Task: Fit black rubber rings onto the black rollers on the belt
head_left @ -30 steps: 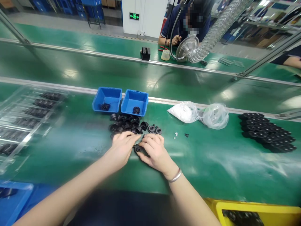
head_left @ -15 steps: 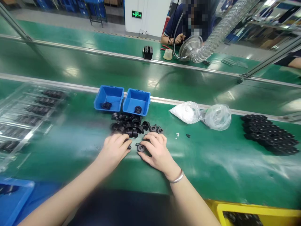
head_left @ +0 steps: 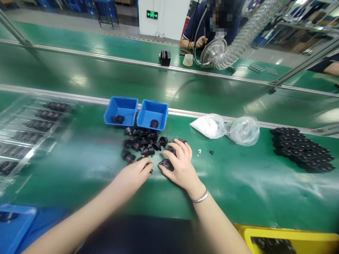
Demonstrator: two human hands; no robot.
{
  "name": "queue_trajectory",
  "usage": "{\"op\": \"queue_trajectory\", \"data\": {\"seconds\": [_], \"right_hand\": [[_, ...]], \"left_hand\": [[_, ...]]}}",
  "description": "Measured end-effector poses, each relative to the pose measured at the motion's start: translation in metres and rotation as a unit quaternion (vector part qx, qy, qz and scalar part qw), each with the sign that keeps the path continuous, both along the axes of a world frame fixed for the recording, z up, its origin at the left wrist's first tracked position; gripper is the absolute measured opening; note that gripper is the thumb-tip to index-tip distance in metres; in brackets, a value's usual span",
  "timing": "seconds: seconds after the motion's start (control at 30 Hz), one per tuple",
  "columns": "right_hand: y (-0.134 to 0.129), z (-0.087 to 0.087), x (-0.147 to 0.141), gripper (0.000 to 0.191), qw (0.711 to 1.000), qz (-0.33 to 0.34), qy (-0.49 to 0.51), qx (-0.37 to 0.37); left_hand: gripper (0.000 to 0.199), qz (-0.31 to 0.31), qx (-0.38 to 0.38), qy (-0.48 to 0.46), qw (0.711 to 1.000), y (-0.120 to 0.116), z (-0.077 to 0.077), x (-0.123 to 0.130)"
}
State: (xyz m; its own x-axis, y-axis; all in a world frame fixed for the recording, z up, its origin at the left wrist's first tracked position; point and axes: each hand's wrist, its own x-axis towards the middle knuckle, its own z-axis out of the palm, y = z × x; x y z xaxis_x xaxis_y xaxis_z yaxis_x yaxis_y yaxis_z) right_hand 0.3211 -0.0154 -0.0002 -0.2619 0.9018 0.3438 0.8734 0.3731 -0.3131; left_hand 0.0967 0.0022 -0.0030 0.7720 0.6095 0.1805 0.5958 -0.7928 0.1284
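Note:
My left hand [head_left: 137, 172] is closed on a small black plastic part [head_left: 151, 171], mostly hidden under its fingers. Just to its right, my right hand [head_left: 181, 165] rests on the bench, its thumb and forefinger curled around a round black part with concentric rings [head_left: 166, 163]. Other round black parts [head_left: 172, 151] lie partly covered beneath the fingers of that hand. A loose pile of black ring-shaped plastic parts [head_left: 144, 141] sits just beyond both hands, and a black cylindrical part [head_left: 129, 157] lies beyond the left wrist.
Two blue bins [head_left: 121, 106] with black rings stand behind the pile. A bag of white pieces [head_left: 209, 127] and another clear bag [head_left: 245, 131] lie right of them. Black parts are stacked [head_left: 302, 150] far right; a clear tray [head_left: 34, 132] is left, a yellow bin [head_left: 304, 234] front right.
My left hand has moved a little right and nearer the front edge, uncovering a black cylindrical part. My right hand has shifted slightly right, its fingers now spread over the round parts.

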Motion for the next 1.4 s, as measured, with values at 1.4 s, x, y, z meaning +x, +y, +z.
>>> {"op": "queue_trajectory", "data": {"seconds": [1.4], "right_hand": [[-0.007,0.004,0.003,0.027,0.988,0.056,-0.139,0.047]], "left_hand": [[0.02,0.081,-0.271,-0.245,0.927,0.005,-0.004,0.007]]}}
